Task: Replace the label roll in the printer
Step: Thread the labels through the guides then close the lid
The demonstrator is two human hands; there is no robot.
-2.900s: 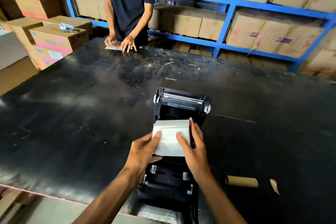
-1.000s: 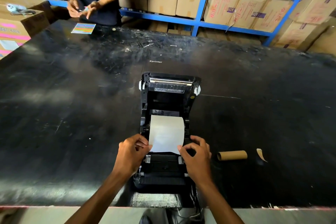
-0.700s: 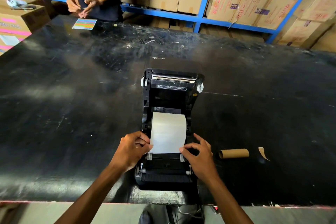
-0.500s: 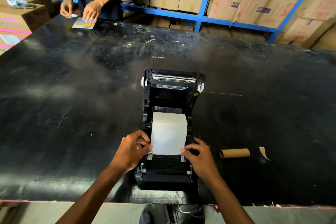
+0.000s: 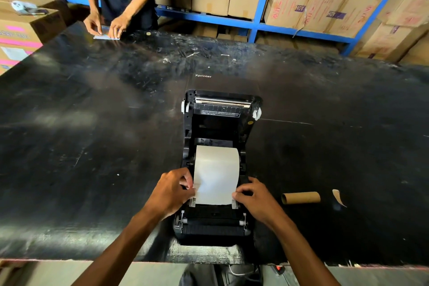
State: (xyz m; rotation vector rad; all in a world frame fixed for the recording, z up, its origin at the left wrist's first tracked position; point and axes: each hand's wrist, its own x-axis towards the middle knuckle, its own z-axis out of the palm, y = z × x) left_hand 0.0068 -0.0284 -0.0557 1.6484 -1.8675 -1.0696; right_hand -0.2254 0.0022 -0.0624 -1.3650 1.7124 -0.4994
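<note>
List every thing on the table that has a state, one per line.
Printer: lid open, tipped back.
Label roll: seated in the bay, paper pulled forward over the front.
Left hand: pinching the paper's left edge.
Right hand: fingers at the paper's right edge.
Cardboard core: empty, lying on its side right of the printer.

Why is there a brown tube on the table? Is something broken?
Nothing looks broken. The empty cardboard core and a torn paper scrap lie loose on the black table, right of the open label printer; they look like leftovers from the old roll.
</note>
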